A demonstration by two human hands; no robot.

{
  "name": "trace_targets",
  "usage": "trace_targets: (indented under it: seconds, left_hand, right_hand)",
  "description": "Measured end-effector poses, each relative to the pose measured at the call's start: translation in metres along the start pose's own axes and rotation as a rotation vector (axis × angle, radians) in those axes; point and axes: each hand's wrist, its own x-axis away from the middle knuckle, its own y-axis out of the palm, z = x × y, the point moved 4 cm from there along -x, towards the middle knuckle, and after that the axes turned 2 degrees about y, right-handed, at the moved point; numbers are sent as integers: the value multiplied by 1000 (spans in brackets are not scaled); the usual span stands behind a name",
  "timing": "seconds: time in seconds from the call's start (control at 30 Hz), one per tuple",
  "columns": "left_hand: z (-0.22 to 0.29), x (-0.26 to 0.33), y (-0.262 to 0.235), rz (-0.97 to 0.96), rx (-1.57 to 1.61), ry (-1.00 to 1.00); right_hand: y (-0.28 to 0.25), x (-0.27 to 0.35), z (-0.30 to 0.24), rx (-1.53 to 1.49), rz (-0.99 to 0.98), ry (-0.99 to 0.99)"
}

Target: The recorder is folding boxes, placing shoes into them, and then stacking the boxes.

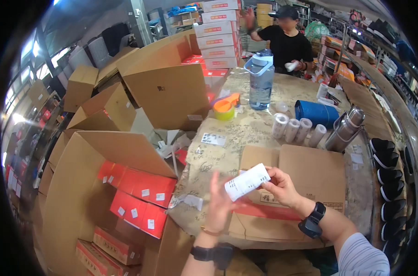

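Note:
A white printed label slip point(246, 181) is held up in front of me above a flat brown cardboard box point(305, 172) on the table. My right hand point(281, 186) pinches the slip's right end between thumb and fingers. My left hand point(219, 202) is raised with fingers apart, its palm against the slip's left end from behind. Both wrists wear dark watches. Three white label rolls point(292, 129) stand beyond the box.
A large open carton point(80, 184) of red boxes point(140, 195) stands at my left. On the scribbled table point(246, 124) are an orange tape dispenser point(226, 106), a clear water jug point(261, 80), a blue roll point(316, 112) and a steel flask point(345, 129). A person in black point(287, 41) stands at the far end.

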Motion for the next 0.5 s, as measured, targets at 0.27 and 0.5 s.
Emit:
trace_targets:
  seconds: [0.27, 0.5]
  left_hand:
    - [11, 38, -9, 77, -295, 115]
    - [9, 46, -43, 146, -105, 152]
  right_hand:
    - [51, 15, -9, 189, -32, 137]
    - [75, 10, 2, 219, -49, -33]
